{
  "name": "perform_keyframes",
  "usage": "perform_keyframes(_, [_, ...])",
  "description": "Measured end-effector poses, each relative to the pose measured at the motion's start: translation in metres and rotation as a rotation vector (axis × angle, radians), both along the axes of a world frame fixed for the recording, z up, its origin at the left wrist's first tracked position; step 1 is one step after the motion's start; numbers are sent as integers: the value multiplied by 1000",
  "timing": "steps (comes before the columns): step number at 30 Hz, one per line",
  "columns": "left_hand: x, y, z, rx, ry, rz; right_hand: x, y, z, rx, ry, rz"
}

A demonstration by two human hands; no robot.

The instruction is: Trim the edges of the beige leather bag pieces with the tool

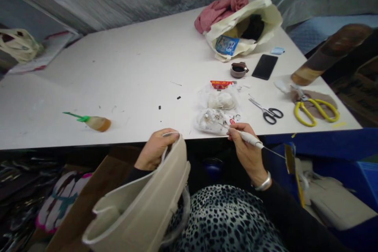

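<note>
Beige bag [150, 201]: hung tilted below table's [132, 86] near edge; prob. light, semi-stiff, easily scuffed (pale finish, so careful); rim looked the best hold.
L hand [156, 149]: at table's near edge, pinched closed on bag's rim.
R hand [245, 147]: same edge, farther R, fingers curled round white-handled tool [249, 138], tip at clear packet [212, 120] on table.

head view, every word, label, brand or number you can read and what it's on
"C", on the clear plastic bag; the letter beside it is unclear.
Red mark on that bag: too small to read.
Red packet: print too blurred to read.
Blue packet: print too blurred to read.
</note>
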State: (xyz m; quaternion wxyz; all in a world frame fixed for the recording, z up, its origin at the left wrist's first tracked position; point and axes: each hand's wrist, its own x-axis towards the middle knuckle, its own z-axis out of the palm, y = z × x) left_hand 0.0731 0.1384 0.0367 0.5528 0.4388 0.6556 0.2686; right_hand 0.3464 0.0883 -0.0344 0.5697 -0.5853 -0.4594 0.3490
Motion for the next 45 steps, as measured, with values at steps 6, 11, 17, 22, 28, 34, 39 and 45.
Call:
perform_keyframes(6, [81,-38,-56,139,89,-191,6,13,-14,106,-198,-8])
perform_keyframes(11, [85,-46,-53,123,92,-193,7,18,-16,158,-259,33])
perform_keyframes(17, [82,-41,-49,104,56,-239,8,25,-9,194,-394,123])
perform_keyframes(22, [82,-42,-48,64,26,-220,9,29,-5,243,-590,192])
perform_keyframes(28, [78,-46,-47,62,29,-165,8,29,-12,171,-359,179])
perform_keyframes(34, [84,-49,-44,54,41,-186,14,16,-5,129,-42,93])
perform_keyframes(39, [88,-50,-45,48,81,-249,17,-1,2,-86,224,390])
perform_keyframes(45, [90,-51,-45,58,81,-277,17,-10,-8,-142,237,371])
